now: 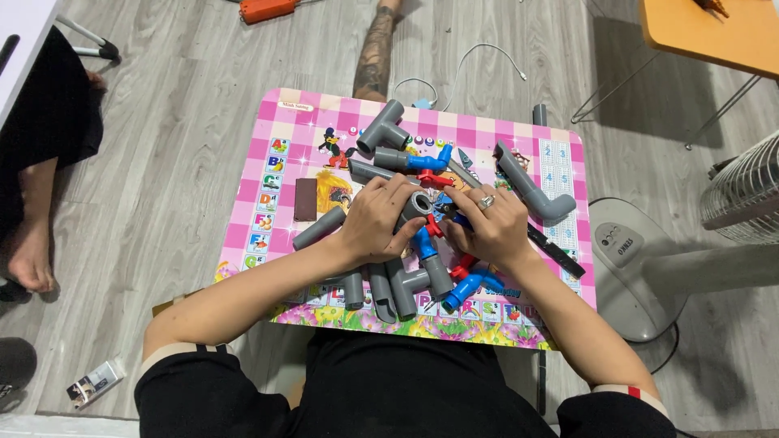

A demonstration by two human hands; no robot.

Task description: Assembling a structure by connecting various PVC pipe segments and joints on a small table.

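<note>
At nine o'clock a seated person's bare foot [28, 258] rests on the grey plank floor [162, 162], well apart from the work. Near seven o'clock a small carton [95, 381] lies on the floor.

At the centre stands a pink checked table [280, 130] strewn with grey pipe pieces. A short grey pipe [319, 228] lies just left of the left hand [380, 217]. That forearm comes in from seven o'clock, wrist bent slightly, palm down, fingers curled tight over a grey pipe fitting [417, 206] whose open mouth faces up at the middle of the table.

At twelve o'clock of the hands lies a grey tee fitting [381, 130], with a blue valve piece [428, 161] just beside it. At six o'clock more grey elbows [398, 288] and a blue connector [467, 288] lie near the table's front edge.

The right hand [491, 225], a ring on one finger, comes in from five o'clock, palm down, fingers closed round the blue and red part joined to that same fitting. At two o'clock lies a long grey elbow pipe [531, 188]. At three o'clock a fan base [629, 259] stands on the floor.
</note>
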